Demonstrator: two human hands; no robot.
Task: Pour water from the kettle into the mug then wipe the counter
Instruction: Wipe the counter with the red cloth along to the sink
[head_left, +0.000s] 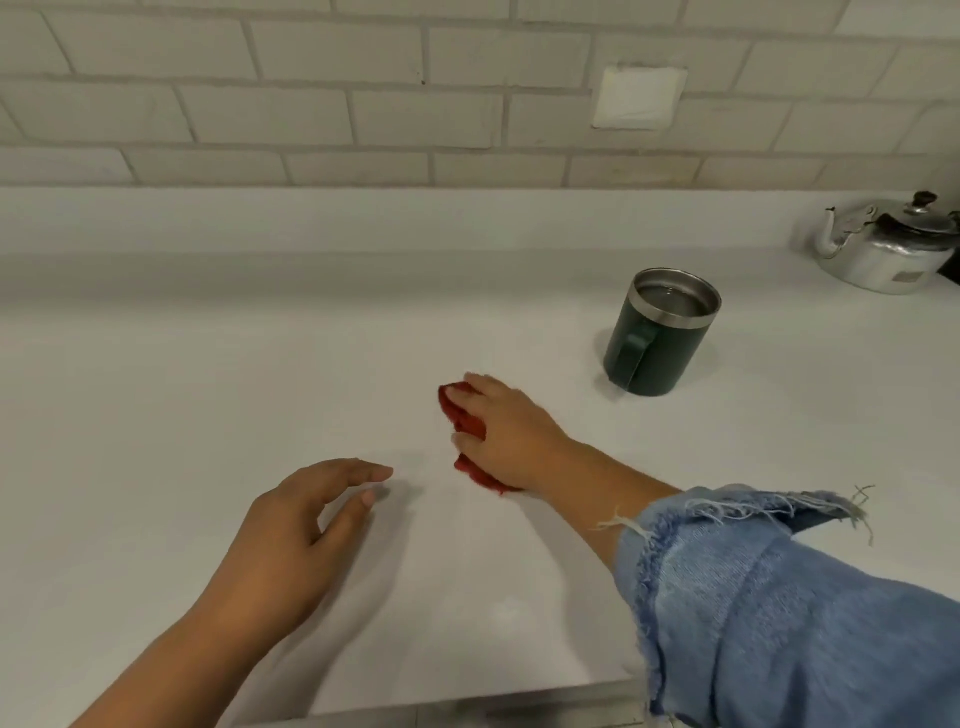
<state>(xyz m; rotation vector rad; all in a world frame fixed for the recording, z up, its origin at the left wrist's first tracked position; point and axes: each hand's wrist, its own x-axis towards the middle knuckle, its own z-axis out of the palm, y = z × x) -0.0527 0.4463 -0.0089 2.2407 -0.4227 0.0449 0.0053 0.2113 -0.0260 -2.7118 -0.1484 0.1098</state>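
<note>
A small crumpled red cloth (470, 423) is pressed flat against the white counter (208, 364) near the middle of the view, bunched under the palm and fingers of the right hand (501, 434), which is closed down on it; red folds show at the fingertips and below the heel of the hand. The cloth is judged to be light, soft and limp, so it will be steered by downward pressure and will bunch or slip out if only pinched at an edge. A spread palm over its middle, as seen here, is judged the surest hold for wiping.

The left hand (306, 525) is held open just above the counter, near the cloth but apart from it, with nothing in it. A frayed blue denim sleeve (779, 597) covers the right forearm.

Beyond the right hand, well apart from it, a dark green metal mug with a steel rim (657, 338) stands upright, its handle facing the camera; water appears to be inside, so the pouring step is judged done. The mug is judged rigid and top-heavy enough to tip if struck by the wiping arm. Farther right, against the tiled wall (363, 104), a dented aluminium kettle (888, 249) rests on the counter, untouched.
</note>
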